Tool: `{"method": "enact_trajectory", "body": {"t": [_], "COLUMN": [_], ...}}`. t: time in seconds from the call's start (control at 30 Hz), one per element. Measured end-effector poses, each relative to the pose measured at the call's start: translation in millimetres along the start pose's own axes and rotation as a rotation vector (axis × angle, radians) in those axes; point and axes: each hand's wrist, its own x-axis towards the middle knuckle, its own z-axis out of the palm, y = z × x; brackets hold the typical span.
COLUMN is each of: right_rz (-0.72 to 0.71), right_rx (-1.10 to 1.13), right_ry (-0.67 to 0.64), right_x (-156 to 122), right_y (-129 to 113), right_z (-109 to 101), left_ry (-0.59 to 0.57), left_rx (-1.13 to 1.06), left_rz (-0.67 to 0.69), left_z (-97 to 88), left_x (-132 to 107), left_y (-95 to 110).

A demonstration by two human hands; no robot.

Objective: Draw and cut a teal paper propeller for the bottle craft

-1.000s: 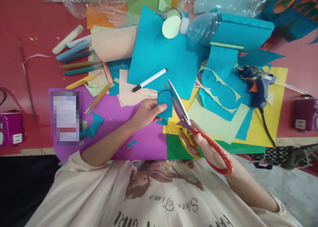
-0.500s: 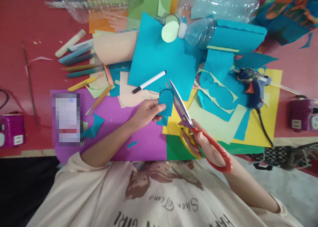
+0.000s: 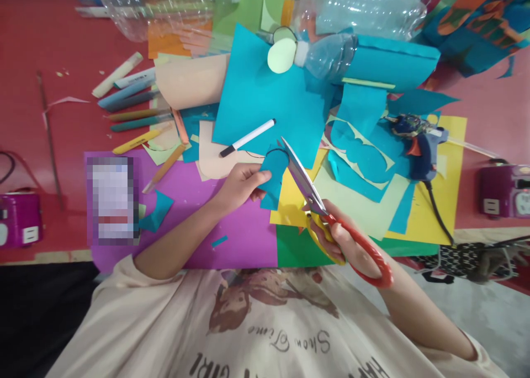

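Note:
My left hand [image 3: 247, 184] pinches a small piece of blue paper [image 3: 274, 174] between thumb and fingers. A dark curved line runs across the top of this piece. My right hand [image 3: 337, 232] grips scissors [image 3: 304, 174] with one red and one yellow handle, fingers through the loops. Their blades point up and left, nearly closed, beside the right edge of the paper. Just beyond my left hand, a white marker with black ends [image 3: 248, 138] lies across a beige paper [image 3: 211, 146] and a large blue sheet [image 3: 265, 91].
A blue glue gun [image 3: 424, 152] rests at right on yellow paper [image 3: 453, 185]. Cut paper scraps [image 3: 360, 146] lie in between. Several pens [image 3: 136, 121] are at left, above a phone-like blurred object [image 3: 111, 197]. Clear plastic bottles [image 3: 372, 5] stretch along the back.
The blue paper has tilted in my left hand, its lower end swinging down and left. The scissors have shifted slightly down and right, with their blades closer together.

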Motion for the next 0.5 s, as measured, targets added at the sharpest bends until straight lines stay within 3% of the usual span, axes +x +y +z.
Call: {"method": "enact_trajectory", "body": {"t": [0.5], "right_rz": [0.013], "right_rx": [-0.036], "right_ry": [-0.018], "right_x": [-2.5], "right_y": [-4.2], "right_z": [-4.9], "left_ry": [0.11], "left_rx": [-0.015], "left_rz": [0.077], "left_z": [-5.9], "left_x": [4.3], "left_y": [0.0]}}
